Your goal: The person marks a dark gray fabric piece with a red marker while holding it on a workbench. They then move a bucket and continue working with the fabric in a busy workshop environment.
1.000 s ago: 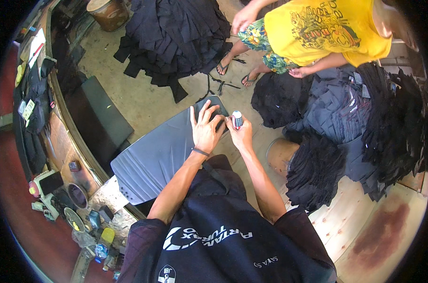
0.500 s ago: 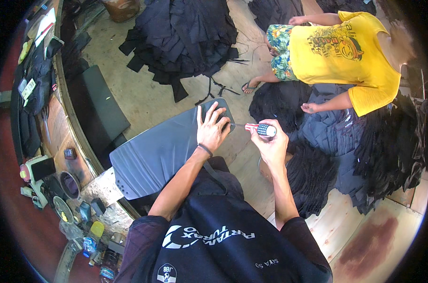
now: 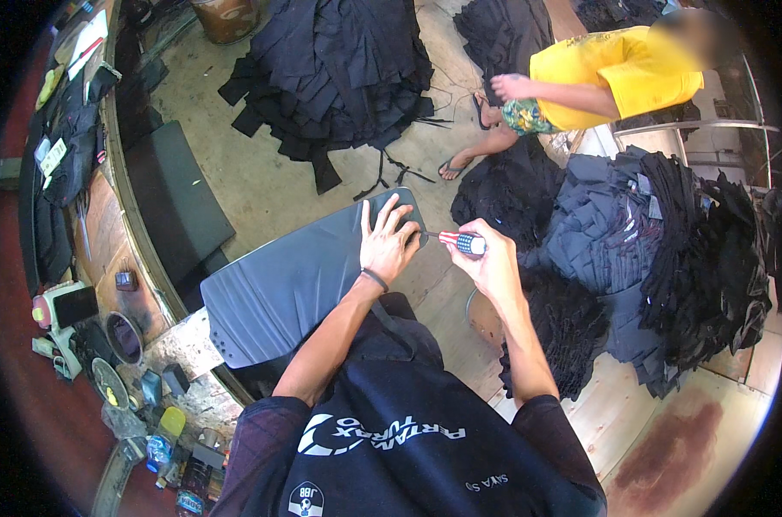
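1. The grey padded panel (image 3: 279, 276) lies slantwise in front of the person, apparently across the lap. Its lower left end is at the right edge of the table (image 3: 106, 246); whether it rests on that edge cannot be told.

2. The left hand (image 3: 387, 241) lies on the panel's right end, near its rounded far corner. Its fingers are spread wide over the surface and wrap round nothing visible; what the thumb does underneath is unclear.

3. The right hand (image 3: 493, 265) is closed round the handle of a screwdriver (image 3: 467, 244), red with a dark, spotted part. The thin shaft points left at the panel's right edge, close by the left fingertips. Whether the tip touches the panel is too small to tell.

4. The step in hand looks like lining up or working the tip at that edge while the left hand steadies the panel. The next move seems to call for a firm grip on the handle, a straight shaft, and left fingers clear of the point.

5. On the floor, beyond the panel's far edge, is a pile of black cloth (image 3: 339, 77). Another person (image 3: 581, 73) in yellow is near the grey cloth pile (image 3: 598, 207) on the right.
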`<state>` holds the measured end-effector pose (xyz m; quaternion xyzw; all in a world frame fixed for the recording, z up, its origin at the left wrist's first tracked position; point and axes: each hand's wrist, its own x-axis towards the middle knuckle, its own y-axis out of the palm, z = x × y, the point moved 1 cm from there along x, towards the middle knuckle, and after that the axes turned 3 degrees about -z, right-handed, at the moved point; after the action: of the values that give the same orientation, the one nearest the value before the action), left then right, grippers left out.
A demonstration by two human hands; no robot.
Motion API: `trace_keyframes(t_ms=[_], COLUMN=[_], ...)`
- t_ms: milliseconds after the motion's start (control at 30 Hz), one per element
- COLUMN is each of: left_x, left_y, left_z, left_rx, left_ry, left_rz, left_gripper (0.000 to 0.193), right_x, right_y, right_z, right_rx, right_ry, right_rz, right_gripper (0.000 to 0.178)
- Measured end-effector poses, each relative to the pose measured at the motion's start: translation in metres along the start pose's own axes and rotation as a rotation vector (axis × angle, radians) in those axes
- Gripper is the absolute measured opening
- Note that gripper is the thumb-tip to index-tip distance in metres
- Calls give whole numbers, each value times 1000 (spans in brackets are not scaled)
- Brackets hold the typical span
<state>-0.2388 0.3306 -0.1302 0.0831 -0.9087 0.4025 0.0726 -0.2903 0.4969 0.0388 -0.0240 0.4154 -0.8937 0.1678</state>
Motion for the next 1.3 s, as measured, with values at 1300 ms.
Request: trace_keyframes(t_ms=[1300], left_x=[-6], left_y=[0], left_z=[5], left_rx=[-20], left_ry=[35], left_rz=[-24], left_gripper=[23], right_x=[41], right_y=[-1], right_z=[48], right_rx=[-808], right_ry=[-344], right_rz=[386], right_gripper=[30])
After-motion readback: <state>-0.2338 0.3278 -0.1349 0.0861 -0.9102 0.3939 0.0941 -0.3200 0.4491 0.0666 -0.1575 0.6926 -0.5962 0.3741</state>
